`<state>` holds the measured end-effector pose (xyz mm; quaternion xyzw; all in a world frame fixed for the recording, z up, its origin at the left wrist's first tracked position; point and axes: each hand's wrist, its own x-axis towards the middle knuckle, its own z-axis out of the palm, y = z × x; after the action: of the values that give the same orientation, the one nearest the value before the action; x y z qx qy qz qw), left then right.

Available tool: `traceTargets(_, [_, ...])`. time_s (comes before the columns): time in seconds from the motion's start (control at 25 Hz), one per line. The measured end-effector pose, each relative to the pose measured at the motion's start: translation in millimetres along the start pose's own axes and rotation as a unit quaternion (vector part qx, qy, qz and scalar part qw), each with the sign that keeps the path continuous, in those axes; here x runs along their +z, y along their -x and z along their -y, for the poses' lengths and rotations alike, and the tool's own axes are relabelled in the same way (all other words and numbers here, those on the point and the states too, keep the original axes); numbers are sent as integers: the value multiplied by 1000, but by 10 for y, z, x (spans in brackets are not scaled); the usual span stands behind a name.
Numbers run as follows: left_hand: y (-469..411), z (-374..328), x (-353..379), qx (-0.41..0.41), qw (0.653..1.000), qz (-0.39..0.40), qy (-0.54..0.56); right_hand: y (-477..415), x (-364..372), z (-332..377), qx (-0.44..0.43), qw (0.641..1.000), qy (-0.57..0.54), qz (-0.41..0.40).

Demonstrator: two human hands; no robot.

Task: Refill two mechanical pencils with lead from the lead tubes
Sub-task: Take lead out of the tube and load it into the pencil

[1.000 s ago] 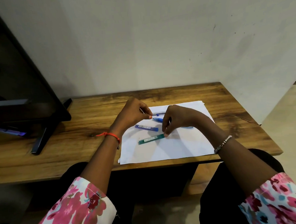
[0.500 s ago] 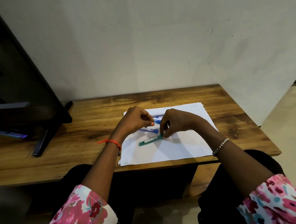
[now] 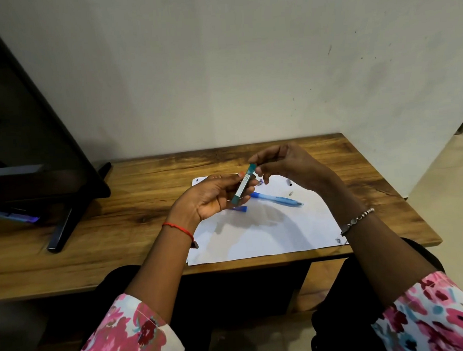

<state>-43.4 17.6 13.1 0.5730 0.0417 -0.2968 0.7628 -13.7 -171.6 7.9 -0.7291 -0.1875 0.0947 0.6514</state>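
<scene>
My left hand [image 3: 212,197] holds a green lead tube [image 3: 243,184] upright and tilted, raised above the white paper [image 3: 268,232]. My right hand [image 3: 286,163] pinches the tube's top end with thumb and fingers. A blue mechanical pencil [image 3: 276,199] lies on the paper just right of my left hand. A blue lead tube [image 3: 240,208] peeks out from under my left hand. Two small grey pieces [image 3: 289,182] lie on the paper near its far right corner. A second pencil is mostly hidden behind my hands.
The wooden table [image 3: 135,207] stands against a pale wall. A dark monitor on a stand [image 3: 61,232] fills the left side. The table's right edge drops off to the floor.
The green lead tube has been picked up from the paper and now sits in both hands above it. Both hands rose; the blue pencil is now uncovered.
</scene>
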Motion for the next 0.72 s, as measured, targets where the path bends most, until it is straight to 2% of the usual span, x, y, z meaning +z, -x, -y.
traceTargets(0.2, [-28,36,76,14,996,4,92,-42,56,-3,-1,997,-73,-27])
traceTargets(0.36, [-49,70,127,10,994,-3,105,-58,39,-6,15,996,-75,-54])
traceTargets(0.72, [-57,74,118,0,994,-15,107,-70,25,51,76,981,-155,-93])
